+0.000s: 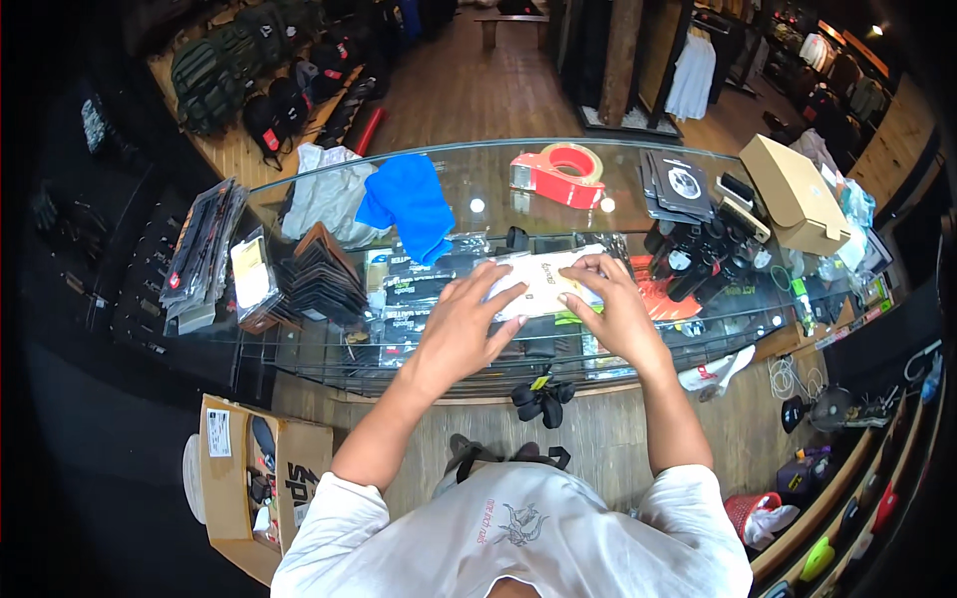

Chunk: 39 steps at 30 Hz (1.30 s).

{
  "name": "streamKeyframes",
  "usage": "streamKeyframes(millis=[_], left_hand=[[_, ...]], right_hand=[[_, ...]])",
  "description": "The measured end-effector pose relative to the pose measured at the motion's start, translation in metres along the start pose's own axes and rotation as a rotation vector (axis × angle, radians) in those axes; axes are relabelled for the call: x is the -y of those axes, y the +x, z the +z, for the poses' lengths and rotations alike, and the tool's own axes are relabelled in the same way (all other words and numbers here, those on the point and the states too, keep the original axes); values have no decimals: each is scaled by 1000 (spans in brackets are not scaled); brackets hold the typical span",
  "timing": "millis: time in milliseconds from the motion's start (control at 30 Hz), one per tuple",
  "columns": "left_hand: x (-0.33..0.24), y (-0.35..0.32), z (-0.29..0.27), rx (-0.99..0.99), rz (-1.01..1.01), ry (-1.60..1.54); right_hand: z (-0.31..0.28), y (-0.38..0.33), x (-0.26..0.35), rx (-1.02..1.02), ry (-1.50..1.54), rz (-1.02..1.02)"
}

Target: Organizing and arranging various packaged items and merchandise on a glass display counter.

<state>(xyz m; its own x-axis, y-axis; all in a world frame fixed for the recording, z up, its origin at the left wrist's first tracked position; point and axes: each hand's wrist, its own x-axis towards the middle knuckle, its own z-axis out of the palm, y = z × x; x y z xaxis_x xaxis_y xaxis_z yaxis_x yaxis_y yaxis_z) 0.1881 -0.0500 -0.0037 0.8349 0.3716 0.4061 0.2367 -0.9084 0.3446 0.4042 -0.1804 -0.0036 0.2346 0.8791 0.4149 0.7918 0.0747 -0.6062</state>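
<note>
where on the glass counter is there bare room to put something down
Bare glass lies between the blue cloth and the red tape dispenser. The right end is crowded by the black packets and cardboard box; both hands press on the white package.

Just beyond the fingertips [588, 267] lies an open strip of the glass counter top [478, 184]. Farther out the red tape dispenser [558, 174] blocks it. Left of the fingers the crumpled blue cloth [409, 204] crowds in; right of them, the stack of black flat packets [678, 184].
</note>
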Motion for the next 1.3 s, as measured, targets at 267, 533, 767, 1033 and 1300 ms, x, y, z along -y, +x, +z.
streamKeyframes(millis=[267, 533, 767, 1033, 1300], left_hand=[[-3, -32, 2, -19, 1, 117], [0, -47, -9, -75, 66, -145], [29, -62, -2, -66, 146, -99], [31, -64, -3, 160, 53, -134], [24, -60, -4, 1, 153, -46]], right_hand=[[58, 115, 50, 59, 8, -336], [179, 234, 41, 306, -418, -101], [51, 158, 88, -78, -170, -184], [72, 9, 88, 153, -402, 27], [12, 3, 20, -139, -369, 298]])
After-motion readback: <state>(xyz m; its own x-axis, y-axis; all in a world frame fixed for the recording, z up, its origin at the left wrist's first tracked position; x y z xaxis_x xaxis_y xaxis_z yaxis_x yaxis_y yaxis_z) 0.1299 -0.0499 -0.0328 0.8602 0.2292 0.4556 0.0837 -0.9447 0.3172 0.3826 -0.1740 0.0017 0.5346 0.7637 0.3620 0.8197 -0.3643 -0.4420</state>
